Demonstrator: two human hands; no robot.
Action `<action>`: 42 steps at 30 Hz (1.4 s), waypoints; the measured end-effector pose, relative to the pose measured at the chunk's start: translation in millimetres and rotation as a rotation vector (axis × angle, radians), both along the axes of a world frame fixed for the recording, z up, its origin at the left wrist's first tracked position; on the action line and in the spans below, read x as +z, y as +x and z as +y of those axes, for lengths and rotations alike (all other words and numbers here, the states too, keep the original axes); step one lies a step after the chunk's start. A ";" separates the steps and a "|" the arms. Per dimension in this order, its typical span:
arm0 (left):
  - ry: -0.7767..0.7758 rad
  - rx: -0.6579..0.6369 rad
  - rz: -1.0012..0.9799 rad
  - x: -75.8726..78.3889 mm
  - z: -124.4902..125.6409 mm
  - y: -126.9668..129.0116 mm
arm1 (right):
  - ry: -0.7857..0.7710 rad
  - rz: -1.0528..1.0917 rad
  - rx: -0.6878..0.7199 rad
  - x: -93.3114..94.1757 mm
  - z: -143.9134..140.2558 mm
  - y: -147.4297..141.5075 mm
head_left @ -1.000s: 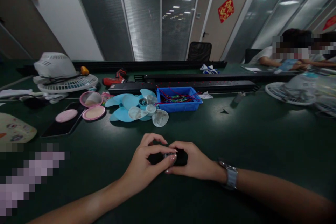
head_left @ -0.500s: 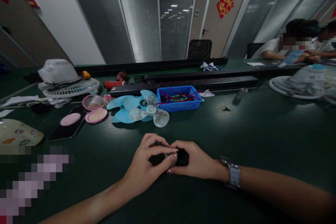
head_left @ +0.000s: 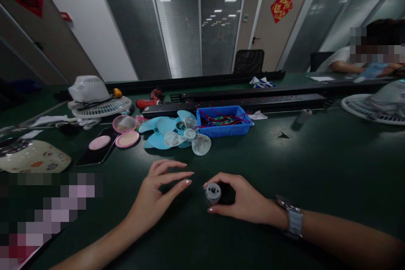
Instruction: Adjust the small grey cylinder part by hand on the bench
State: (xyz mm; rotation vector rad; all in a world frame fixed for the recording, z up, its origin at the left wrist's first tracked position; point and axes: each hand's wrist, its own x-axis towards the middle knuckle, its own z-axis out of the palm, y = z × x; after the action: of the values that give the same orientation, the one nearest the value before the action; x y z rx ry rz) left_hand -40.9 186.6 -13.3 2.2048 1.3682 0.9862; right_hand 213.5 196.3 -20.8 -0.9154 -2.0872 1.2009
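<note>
My right hand (head_left: 236, 196) curls its thumb and fingers around a small metal motor (head_left: 213, 192), which stands upright on the dark green table. Its round end faces up, with a dark centre and small holes. Left of it, apart from the motor, my left hand (head_left: 161, 185) hovers with thumb and index finger pinched together. A tiny dark piece shows between those fingertips, too small to name. The other fingers of that hand stretch out toward the right.
Beyond my hands lie light blue fan blades (head_left: 177, 130) and a blue bin (head_left: 223, 126) of wired circuit boards. A metal cylinder (head_left: 305, 117) stands right. White fan parts (head_left: 98, 97), a red power drill (head_left: 151, 100) and a phone (head_left: 98, 152) are left. A person (head_left: 341, 61) sits far right.
My left hand has drawn away to the left from the motor, uncovering its top end. The right hand still holds the motor. The camera view has turned slightly left.
</note>
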 end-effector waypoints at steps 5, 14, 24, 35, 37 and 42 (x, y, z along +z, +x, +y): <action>-0.009 0.114 0.297 -18.1 -9.6 -24.3 | -0.008 -0.009 -0.005 -0.2 0.5 0.1; -0.051 0.144 0.321 -17.3 -10.0 -18.9 | -0.007 -0.006 0.013 -0.3 0.6 0.7; -0.307 0.097 -0.294 2.3 -7.8 12.9 | 0.011 -0.002 0.003 -0.7 0.8 -0.5; -0.284 -0.046 -0.447 8.6 -13.8 57.8 | 0.079 -0.007 -0.010 -4.6 1.3 -1.4; -0.263 -0.054 -0.425 6.3 -14.5 56.1 | 0.073 -0.002 0.001 -4.0 0.6 -1.5; -0.240 -0.080 -0.357 5.5 -14.7 55.4 | 0.064 0.019 0.016 -3.3 0.4 -1.8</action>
State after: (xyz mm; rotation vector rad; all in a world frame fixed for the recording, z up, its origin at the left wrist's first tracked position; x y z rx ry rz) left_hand 14.5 171.9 -7.8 1.7915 1.1579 1.0635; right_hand 211.7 196.7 -24.1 -0.8570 -2.1087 1.1399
